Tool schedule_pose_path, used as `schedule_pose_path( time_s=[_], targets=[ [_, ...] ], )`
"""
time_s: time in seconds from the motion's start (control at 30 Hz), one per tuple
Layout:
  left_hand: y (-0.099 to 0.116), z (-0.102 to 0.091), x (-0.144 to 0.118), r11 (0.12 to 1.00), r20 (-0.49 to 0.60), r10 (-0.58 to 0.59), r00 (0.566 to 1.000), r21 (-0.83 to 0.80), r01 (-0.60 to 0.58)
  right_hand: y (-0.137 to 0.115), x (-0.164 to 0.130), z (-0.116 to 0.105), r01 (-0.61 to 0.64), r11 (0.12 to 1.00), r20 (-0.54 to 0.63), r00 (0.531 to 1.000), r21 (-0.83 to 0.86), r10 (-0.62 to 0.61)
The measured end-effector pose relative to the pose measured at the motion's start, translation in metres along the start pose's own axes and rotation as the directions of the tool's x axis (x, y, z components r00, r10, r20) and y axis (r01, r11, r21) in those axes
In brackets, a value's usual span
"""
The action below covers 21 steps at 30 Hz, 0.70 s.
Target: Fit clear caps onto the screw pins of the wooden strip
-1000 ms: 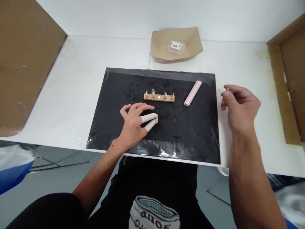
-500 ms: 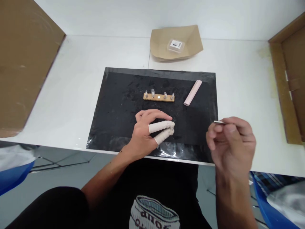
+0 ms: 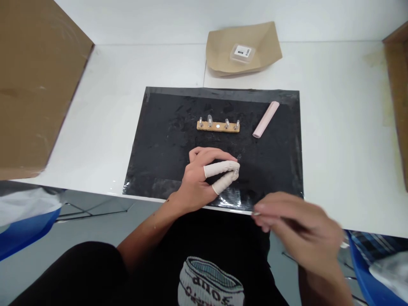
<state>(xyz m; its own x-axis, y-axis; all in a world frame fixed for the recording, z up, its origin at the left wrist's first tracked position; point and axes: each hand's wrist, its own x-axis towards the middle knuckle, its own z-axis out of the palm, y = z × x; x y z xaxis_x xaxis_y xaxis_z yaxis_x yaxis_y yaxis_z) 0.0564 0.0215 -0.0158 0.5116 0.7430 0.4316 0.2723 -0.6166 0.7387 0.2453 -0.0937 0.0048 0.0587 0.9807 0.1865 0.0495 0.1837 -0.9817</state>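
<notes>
A thin metal pin point(image 3: 256, 213) is pinched in the right hand point(image 3: 298, 231). The left hand point(image 3: 204, 178), thumb and forefinger closed on something tiny, rests on the mat point(image 3: 165, 140); the wooden strip point(image 3: 218, 126) lies just beyond it.

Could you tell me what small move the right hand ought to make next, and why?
Probably bring the right hand forward over the black mat toward the left hand. It pinches a thin metal piece at the mat's near edge, while the left fingertips pinch something tiny; the wooden strip lies farther back.
</notes>
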Motion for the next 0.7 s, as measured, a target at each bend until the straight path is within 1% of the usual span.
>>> schedule_pose_path(
  time_s=[0.03,0.07,0.1,0.13,0.17,0.2,0.23,0.27,0.3,0.33,0.37,0.4,0.43,0.47,0.5,0.53,0.57,0.6,0.63,0.7],
  targets=[
    [0.000,0.000,0.000,1.000,0.004,-0.001,1.000,0.004,0.001,-0.003,-0.001,0.000,-0.014,1.000,-0.129,0.992,-0.019,0.011],
    [0.000,0.000,-0.001,1.000,0.010,-0.001,1.000,0.007,0.001,-0.007,-0.001,0.001,-0.023,1.000,-0.235,0.972,-0.015,0.019],
    [0.001,0.000,-0.001,1.000,0.018,0.002,1.000,0.008,-0.003,-0.012,0.000,0.002,-0.010,1.000,-0.257,0.967,-0.020,0.005],
    [0.001,0.001,-0.002,1.000,0.024,0.008,1.000,0.008,-0.008,-0.016,0.000,0.004,0.029,0.998,-0.188,0.981,-0.061,-0.040],
    [0.001,0.001,-0.002,1.000,0.032,0.016,0.999,0.008,-0.016,-0.019,0.001,0.006,0.100,0.985,-0.049,0.993,-0.143,-0.108],
    [0.001,0.002,-0.003,1.000,0.036,0.023,0.999,0.014,-0.023,-0.020,0.002,0.007,0.197,0.951,0.109,0.979,-0.239,-0.175],
    [0.000,0.003,-0.003,0.999,0.036,0.025,0.999,0.028,-0.026,-0.020,0.003,0.008,0.267,0.903,0.200,0.957,-0.337,-0.208],
    [-0.002,0.003,-0.003,0.998,0.029,0.022,0.999,0.052,-0.023,-0.017,0.004,0.008,0.274,0.857,0.182,0.960,-0.437,-0.214],
    [-0.004,0.003,-0.003,0.997,0.015,0.013,1.000,0.082,-0.014,-0.011,0.006,0.006,0.190,0.827,0.055,0.980,-0.529,-0.190],
    [-0.007,0.003,-0.003,0.994,-0.002,0.000,1.000,0.112,0.000,-0.004,0.009,0.003,0.054,0.815,-0.133,0.978,-0.576,-0.158],
    [-0.010,0.003,-0.002,0.990,-0.022,-0.012,1.000,0.138,0.015,0.004,0.011,-0.001,-0.082,0.807,-0.314,0.940,-0.584,-0.131],
    [-0.013,0.002,-0.002,0.987,-0.039,-0.022,0.999,0.155,0.028,0.011,0.012,-0.007,-0.188,0.783,-0.442,0.889,-0.593,-0.121],
    [-0.016,0.000,-0.001,0.986,-0.047,-0.028,0.999,0.164,0.035,0.016,0.013,-0.013,-0.249,0.735,-0.498,0.856,-0.631,-0.138],
    [-0.019,-0.001,-0.001,0.985,-0.048,-0.027,0.998,0.168,0.035,0.019,0.012,-0.018,-0.268,0.658,-0.480,0.862,-0.704,-0.162],
    [-0.021,-0.002,-0.001,0.985,-0.047,-0.022,0.999,0.171,0.030,0.021,0.008,-0.022,-0.267,0.557,-0.419,0.893,-0.786,-0.163],
    [-0.022,-0.003,-0.001,0.984,-0.045,-0.016,0.999,0.174,0.024,0.021,0.002,-0.025,-0.260,0.448,-0.350,0.927,-0.856,-0.131],
    [-0.023,-0.004,-0.002,0.984,-0.046,-0.009,0.999,0.176,0.017,0.020,-0.005,-0.024,-0.257,0.345,-0.301,0.950,-0.903,-0.080],
    [-0.024,-0.005,-0.002,0.984,-0.052,-0.004,0.999,0.179,0.013,0.020,-0.014,-0.022,-0.262,0.260,-0.282,0.959,-0.929,-0.039],
    [-0.024,-0.005,-0.003,0.983,-0.061,-0.001,0.998,0.183,0.012,0.022,-0.024,-0.018,-0.252,0.187,-0.263,0.964,-0.950,-0.041],
    [-0.025,-0.005,-0.004,0.981,-0.074,-0.005,0.997,0.194,0.019,0.030,-0.040,-0.007,-0.199,0.057,-0.205,0.969,-0.978,-0.135]
  ],
)
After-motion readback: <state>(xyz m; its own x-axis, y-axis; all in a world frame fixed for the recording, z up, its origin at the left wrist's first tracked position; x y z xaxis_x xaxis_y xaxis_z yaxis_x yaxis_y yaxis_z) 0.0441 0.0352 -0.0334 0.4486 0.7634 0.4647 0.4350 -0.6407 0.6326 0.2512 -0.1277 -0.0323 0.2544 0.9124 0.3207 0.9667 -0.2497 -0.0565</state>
